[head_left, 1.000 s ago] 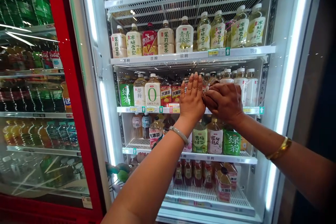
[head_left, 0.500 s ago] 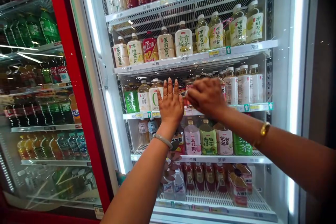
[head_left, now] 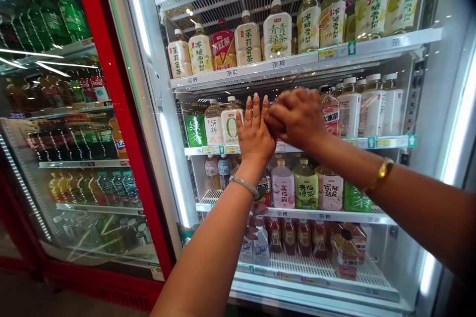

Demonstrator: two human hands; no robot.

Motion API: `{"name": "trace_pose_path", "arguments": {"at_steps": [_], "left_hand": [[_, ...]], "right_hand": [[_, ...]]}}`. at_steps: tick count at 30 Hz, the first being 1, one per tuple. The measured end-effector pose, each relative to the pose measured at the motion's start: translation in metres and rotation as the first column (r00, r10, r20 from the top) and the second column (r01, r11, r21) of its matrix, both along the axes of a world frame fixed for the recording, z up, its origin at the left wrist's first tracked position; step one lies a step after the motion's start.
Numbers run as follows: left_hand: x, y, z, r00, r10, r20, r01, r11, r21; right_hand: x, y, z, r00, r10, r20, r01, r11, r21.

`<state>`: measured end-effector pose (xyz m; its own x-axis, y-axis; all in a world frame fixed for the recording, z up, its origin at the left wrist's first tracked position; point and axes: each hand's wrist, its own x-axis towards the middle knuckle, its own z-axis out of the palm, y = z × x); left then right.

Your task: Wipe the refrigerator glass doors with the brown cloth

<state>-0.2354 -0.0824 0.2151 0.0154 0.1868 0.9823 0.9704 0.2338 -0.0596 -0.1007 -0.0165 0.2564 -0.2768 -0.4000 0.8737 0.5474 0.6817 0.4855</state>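
Note:
My left hand (head_left: 256, 131) lies flat with fingers stretched upward, seemingly against the glass door (head_left: 297, 270) of a lit drinks cooler. A pale bangle circles its wrist. Close beside it on the right, my right hand (head_left: 295, 116) is curled into a fist, blurred a little; whatever its fingers hold, if anything, is hidden. Behind the hands, bottles stand on the cooler's middle shelf: a white-labelled tea bottle (head_left: 229, 126) left of my left hand and a red-labelled iced tea bottle (head_left: 330, 114) right of my fist.
Bottles with pear labels (head_left: 372, 7) line the shelf above. Below stand a pink-labelled bottle (head_left: 283, 185) and a green-labelled bottle (head_left: 306, 185). A red-framed cooler (head_left: 122, 124) with more drinks adjoins on the left. Bright light strips (head_left: 174, 173) run along the lit cooler's sides.
The view has come closer and shifted, so the shelves look larger. My right fist has moved left, up against my left hand's fingers. My left hand stays flat.

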Motion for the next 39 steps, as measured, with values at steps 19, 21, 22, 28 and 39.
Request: {"name": "trace_pose_path", "arguments": {"at_steps": [19,21,22,28,39], "left_hand": [[0.000,-0.001,-0.002,0.999,-0.033,-0.026,0.033,0.999,0.010],[0.000,-0.001,-0.003,0.999,-0.034,-0.028,0.034,0.999,0.011],[0.000,-0.001,-0.003,0.999,-0.032,-0.029,0.032,0.999,0.016],[0.002,-0.002,-0.001,0.999,-0.043,-0.004,0.043,0.999,-0.004],[0.005,-0.004,0.001,0.997,-0.066,0.032,0.067,0.997,-0.029]], "right_hand": [[0.014,0.009,-0.014,0.994,-0.014,0.107,0.005,0.996,0.086],[0.016,0.015,0.001,0.986,-0.022,0.166,0.001,0.992,0.128],[0.014,0.017,0.015,0.984,-0.032,0.174,0.009,0.991,0.131],[-0.001,0.012,0.064,1.000,-0.003,-0.006,0.003,0.997,-0.074],[0.043,0.022,0.016,0.922,-0.120,0.369,0.052,0.980,0.190]]}}
